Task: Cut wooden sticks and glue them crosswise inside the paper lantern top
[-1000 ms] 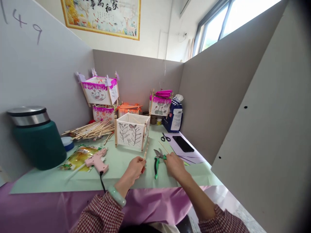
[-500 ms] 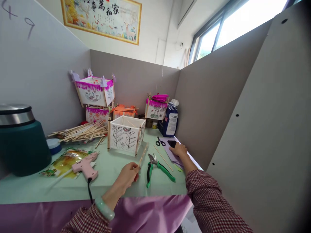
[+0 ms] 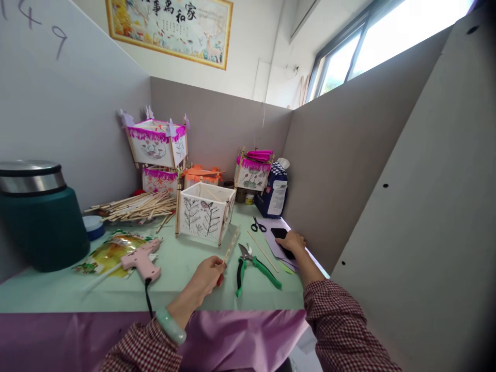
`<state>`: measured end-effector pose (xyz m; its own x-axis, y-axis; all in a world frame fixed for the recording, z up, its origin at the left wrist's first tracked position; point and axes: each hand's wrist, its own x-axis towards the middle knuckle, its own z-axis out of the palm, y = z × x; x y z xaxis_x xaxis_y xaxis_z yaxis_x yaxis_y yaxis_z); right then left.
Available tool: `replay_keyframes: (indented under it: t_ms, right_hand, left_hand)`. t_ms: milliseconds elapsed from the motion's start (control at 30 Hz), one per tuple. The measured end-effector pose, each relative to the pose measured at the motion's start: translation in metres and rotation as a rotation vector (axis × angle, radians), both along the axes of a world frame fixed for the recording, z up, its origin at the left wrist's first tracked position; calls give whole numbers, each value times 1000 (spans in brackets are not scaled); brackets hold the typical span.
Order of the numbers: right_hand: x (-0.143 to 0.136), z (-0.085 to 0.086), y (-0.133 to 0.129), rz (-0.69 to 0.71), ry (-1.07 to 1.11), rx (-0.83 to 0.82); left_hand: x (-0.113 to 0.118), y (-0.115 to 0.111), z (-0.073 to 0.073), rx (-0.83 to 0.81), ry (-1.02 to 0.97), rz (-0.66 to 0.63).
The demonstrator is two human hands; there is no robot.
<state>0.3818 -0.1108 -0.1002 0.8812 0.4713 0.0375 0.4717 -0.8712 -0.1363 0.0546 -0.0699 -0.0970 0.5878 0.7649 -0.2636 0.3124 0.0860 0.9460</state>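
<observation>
The left hand pinches the lower end of a slim, straight, pale wooden stick, faintly mottled along its length, tilted up and away over the counter. The right hand rests its fingers on a flat, black, rectangular phone, which lies on purple paper at the counter's right side; whether they grip it, I cannot tell.

Between the hands are one pair of shears with green-and-black handles, blades parted, and one loose stick. Just beyond sits one pair of black-handled scissors.

Past the held stick stands a white box frame with dark branch drawings and wooden corner posts. Four more decorated frames stand behind it: two stacked at the left, one orange-trimmed, one magenta-trimmed at the right.

At the left are one pink glue gun, one heap of sticks, too tangled to count, and one teal flask.
</observation>
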Motion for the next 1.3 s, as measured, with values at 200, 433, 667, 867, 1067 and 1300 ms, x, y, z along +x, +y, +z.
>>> replay_keyframes:
  t_ms: [200,433,667,867,1067,1300]
  right_hand:
    - [-8,7,-3,34,1,7]
    - [-69,20,-31,222,-93,112]
    - [-171,-14,-66,474,-161,230]
    - [-169,-29,-58,438,-111,308]
    - [-157,-29,-65,382,63,571]
    - [-167,-27,-72,397,477,1037]
  left_hand:
    - [0,-1,0,-8,7,3]
    - [0,3,-3,3,-9,-14]
    - [1,6,-9,23,-5,-29]
    - [1,7,-9,16,-12,-30]
    - [0,5,-3,-44,-40,-41]
    - [0,6,-5,-53,-55,-50]
